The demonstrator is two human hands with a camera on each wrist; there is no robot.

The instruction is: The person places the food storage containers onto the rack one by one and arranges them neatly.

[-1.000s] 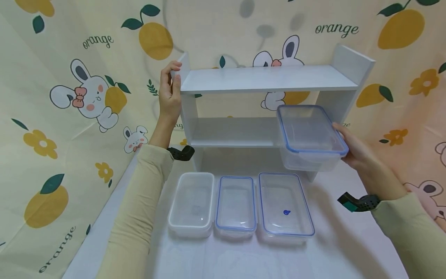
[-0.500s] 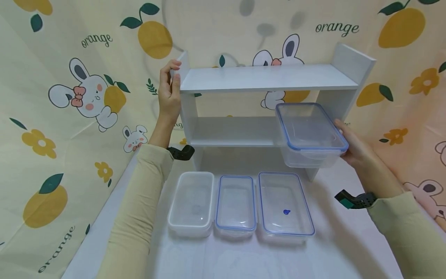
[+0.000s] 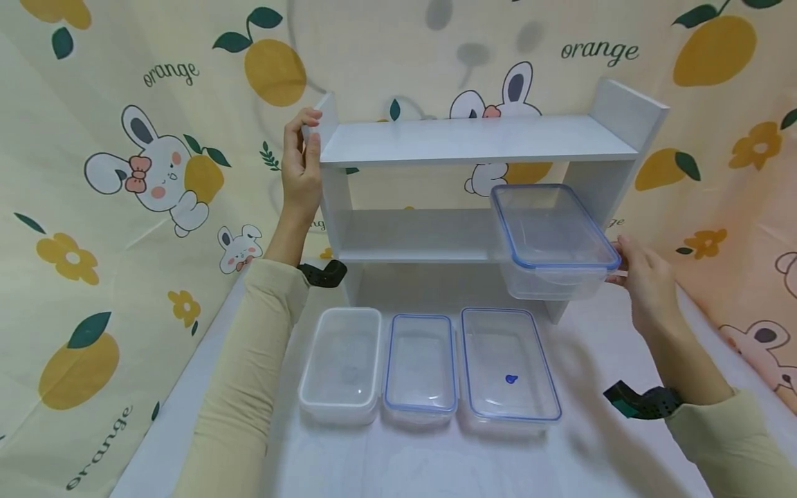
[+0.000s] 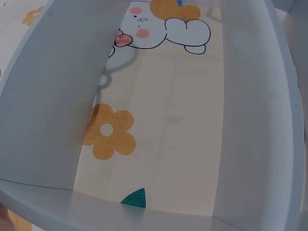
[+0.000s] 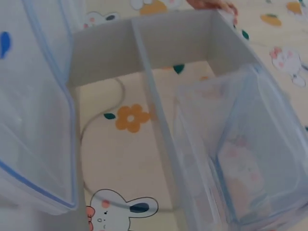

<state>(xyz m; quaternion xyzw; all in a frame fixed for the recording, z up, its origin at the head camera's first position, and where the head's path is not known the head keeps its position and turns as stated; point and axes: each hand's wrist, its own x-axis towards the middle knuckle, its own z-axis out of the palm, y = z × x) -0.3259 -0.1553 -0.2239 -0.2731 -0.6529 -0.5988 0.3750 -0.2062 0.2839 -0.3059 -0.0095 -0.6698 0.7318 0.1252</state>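
- Evidently the left hand (image 3: pixel 301 166) was clamped on the left upright (image 3: pixel 339 207) of the white shelf unit (image 3: pixel 479 138), near its top, thumb and fingers curled about the edge.
- Right hand (image 3: pixel 650 287): loosely bent, fingertips at the right edge of a blue-rimmed lidded box (image 3: pixel 554 228); I could not tell whether they pinched it.
- Box position: right end of the middle board (image 3: pixel 423 235), front end jutting past the board's front edge, right side close to the right upright (image 3: pixel 598 180).
- Room noted: a gap between lid and top board (image 3: pixel 476 142); leftward, the middle board ran on to the left upright.
- On the white table (image 3: pixel 436 463), before the unit: a whitish box (image 3: pixel 342 360), a narrow blue-rimmed box (image 3: pixel 421 363) and a wider box (image 3: pixel 507 346) bearing a blue mark (image 3: pixel 511 379). They stood side by side with only slim gaps between.
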